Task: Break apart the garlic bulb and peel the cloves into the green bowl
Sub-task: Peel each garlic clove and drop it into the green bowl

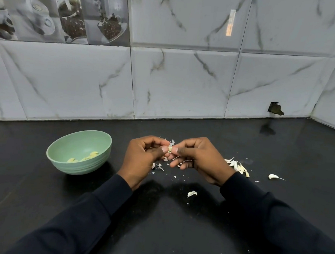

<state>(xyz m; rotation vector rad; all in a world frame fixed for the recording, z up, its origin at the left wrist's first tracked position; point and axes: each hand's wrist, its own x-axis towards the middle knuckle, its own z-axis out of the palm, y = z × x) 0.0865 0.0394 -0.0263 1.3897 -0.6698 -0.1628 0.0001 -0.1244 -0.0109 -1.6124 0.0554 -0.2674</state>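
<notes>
Garlic clove (169, 149) is held above the black countertop (175, 235), between the two hands, near the middle of the view. The left hand (141, 158) pinches it between the thumb and a curled forefinger, and its other fingers are curled in toward the palm. The right hand (200, 158) pinches the same clove from the opposite side with its thumb tip on it. Its lower fingers are loosely curled beneath, tips pointing toward the left hand. The two thumbs nearly meet over the clove. Only a small pale part of the clove shows, and whether skin covers it cannot be determined.

The green bowl (76, 167) stands upright on the countertop to the left of the left hand, apart from it. A few yellowish peeled cloves (91, 155) lie on its floor.

Skin scraps (160, 167) are scattered on the countertop below and around the hands. A cluster of white garlic pieces (238, 167) lies just beside the right wrist. A single white clove (274, 176) lies further right, apart from the cluster. Another white piece (192, 193) lies on the near side, between the forearms.

Dark sleeves (91, 210) cover both forearms to the wrists. A marble-patterned tiled wall (185, 84) rises behind the countertop, with a broken hole (276, 109) low near the right corner.
</notes>
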